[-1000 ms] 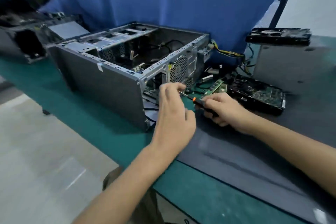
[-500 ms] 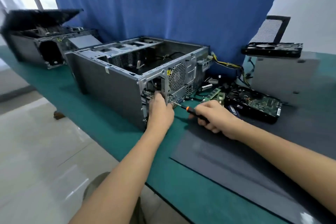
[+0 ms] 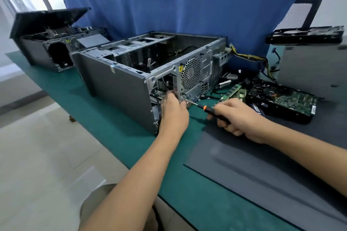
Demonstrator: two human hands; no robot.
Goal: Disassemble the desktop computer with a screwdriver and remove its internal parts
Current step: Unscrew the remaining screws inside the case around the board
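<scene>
Head view: right hand [image 3: 238, 118] wraps its fingers round the slim, likely light screwdriver [image 3: 203, 106] at its handle; left hand [image 3: 173, 113] curls its fingers at the rear edge of the stiff, likely heavy computer case [image 3: 120, 84], hold unclear.

We count two grey metal computer cases, a nearer case [image 3: 116, 88] and a farther case [image 3: 37, 52], one orange-collared black screwdriver [image 3: 203, 107] and two hands, left hand [image 3: 173, 114] and right hand [image 3: 240, 118]. The green tabletop [image 3: 112, 127] also carries one dark grey mat [image 3: 262, 165], two green memory sticks [image 3: 230, 91], one black hard drive [image 3: 285, 102] and one silver metal box [image 3: 309, 69].
</scene>
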